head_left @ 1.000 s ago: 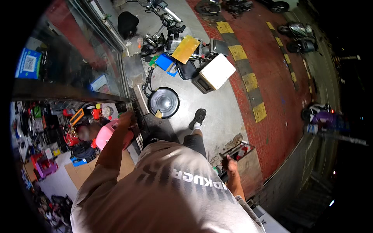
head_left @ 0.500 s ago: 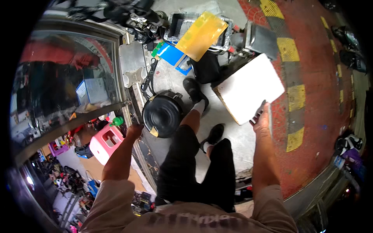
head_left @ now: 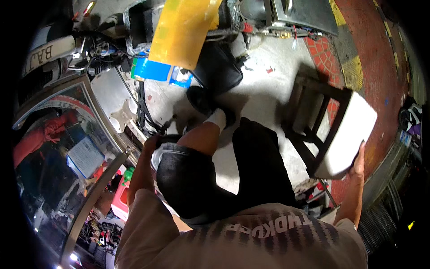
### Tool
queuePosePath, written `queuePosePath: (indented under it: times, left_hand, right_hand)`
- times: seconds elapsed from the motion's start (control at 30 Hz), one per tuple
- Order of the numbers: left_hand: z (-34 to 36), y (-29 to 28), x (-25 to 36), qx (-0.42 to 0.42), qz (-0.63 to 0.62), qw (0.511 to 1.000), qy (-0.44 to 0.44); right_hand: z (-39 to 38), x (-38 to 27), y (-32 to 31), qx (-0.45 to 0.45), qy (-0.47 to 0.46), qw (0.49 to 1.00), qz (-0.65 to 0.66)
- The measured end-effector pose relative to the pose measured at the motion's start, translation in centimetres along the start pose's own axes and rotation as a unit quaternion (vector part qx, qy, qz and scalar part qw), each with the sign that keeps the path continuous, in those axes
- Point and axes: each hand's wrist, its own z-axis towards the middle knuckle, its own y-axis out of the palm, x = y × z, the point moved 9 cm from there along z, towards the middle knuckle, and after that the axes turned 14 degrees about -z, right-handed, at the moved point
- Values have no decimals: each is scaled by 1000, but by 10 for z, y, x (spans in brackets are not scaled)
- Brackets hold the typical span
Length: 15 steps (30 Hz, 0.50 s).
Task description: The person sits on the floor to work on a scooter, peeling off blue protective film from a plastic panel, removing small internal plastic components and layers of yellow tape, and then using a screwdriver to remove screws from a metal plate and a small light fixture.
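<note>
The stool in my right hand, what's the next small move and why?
Probably lower the stool until its legs meet the concrete floor. It hangs tilted, white seat gripped at the edge by your right hand, dark legs off the ground, while your left hand rests on a round black object.

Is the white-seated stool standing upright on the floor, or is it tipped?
Tipped: the stool leans sideways, its dark legs pointing left, right hand holding its seat.

The person's legs (head_left: 224, 166) stand in the middle of the floor (head_left: 268, 98). At 3 o'clock the right hand (head_left: 358, 163) holds the tilted stool (head_left: 340, 130) by the edge of its seat. At 9 o'clock the left hand (head_left: 150, 145) touches a round object (head_left: 163, 152) just beside the knee. At 12 o'clock a flat panel (head_left: 183, 31) leans over a dark seat (head_left: 219, 69). The glass cabinet (head_left: 67, 152) lies at 8 o'clock.
</note>
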Motion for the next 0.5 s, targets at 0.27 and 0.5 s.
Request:
queuePosePath:
  times: [0.27,0.5]
  left_hand:
    - [-31,94,9,18,97,990,96]
    - [-20,169,26,-68,70,990,103]
  right_hand:
    - [17,31,-23,45,20,999,9]
    - [-5,5,-14,34,-16,999,-8]
